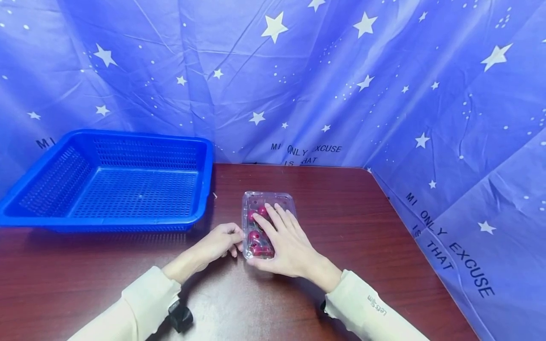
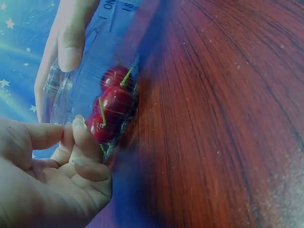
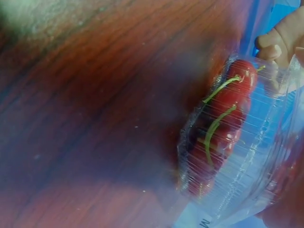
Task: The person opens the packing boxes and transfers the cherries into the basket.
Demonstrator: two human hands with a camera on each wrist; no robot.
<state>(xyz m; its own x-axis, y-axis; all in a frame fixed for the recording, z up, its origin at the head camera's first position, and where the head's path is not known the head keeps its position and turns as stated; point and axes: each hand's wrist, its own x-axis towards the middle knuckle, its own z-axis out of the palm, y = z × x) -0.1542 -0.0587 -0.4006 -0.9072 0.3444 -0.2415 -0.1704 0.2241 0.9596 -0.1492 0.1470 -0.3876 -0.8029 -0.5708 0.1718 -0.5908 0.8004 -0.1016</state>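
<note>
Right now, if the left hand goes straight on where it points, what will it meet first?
The clear box holding cherries: the left hand is right at its side and seems to pinch its edge, though exact contact is unclear.

On the table (image 1: 273, 303), a basket (image 1: 106, 221) sits left of a container (image 1: 279, 198) with cherries (image 1: 254, 235) inside, a curtain (image 1: 239, 94) behind.

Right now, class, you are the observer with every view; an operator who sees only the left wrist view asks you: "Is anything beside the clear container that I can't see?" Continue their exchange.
Observer: Yes. The head view shows a blue basket to the left of the clear container.
Operator: How are the fingers of the right hand arranged?
Observer: From above, they are spread over the container's top.
Operator: Does the right sleeve carry any marking?
Observer: Yes, the head view shows lettering on it.
</note>
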